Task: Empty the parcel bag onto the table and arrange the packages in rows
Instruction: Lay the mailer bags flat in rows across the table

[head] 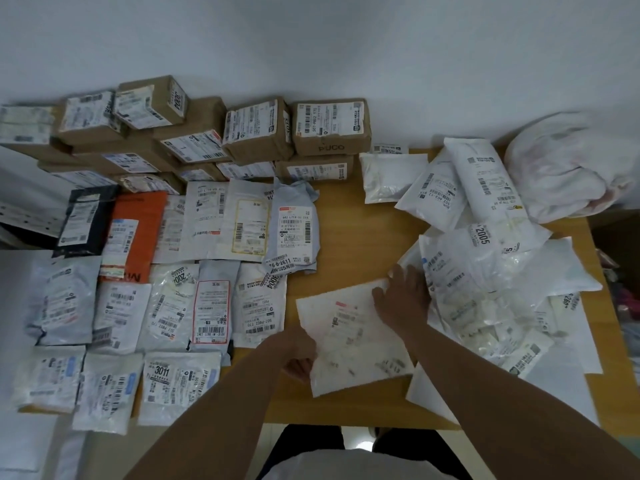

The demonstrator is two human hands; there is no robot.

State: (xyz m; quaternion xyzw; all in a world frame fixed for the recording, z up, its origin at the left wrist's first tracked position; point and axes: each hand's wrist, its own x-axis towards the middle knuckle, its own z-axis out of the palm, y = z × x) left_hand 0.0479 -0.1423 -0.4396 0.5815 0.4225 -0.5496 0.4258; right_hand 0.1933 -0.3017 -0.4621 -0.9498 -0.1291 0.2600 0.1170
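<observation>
A flat white mailer (349, 337) lies tilted on the wooden table (339, 230), front centre. My left hand (294, 351) grips its near left edge, and my right hand (401, 299) holds its far right corner. To the right is a loose heap of white packages (485, 258). The crumpled white parcel bag (568, 168) sits at the table's far right corner. On the left, soft mailers (180, 299) lie in rows, with an orange one (138, 230) and a black one (86, 220). Cardboard boxes (256, 133) are stacked behind them against the wall.
The white wall runs behind the table. The table's front edge is just before my body, and its right edge lies beyond the heap. Bare wood shows in the middle, between the rows and the heap. Dark clutter sits off the table at the far right.
</observation>
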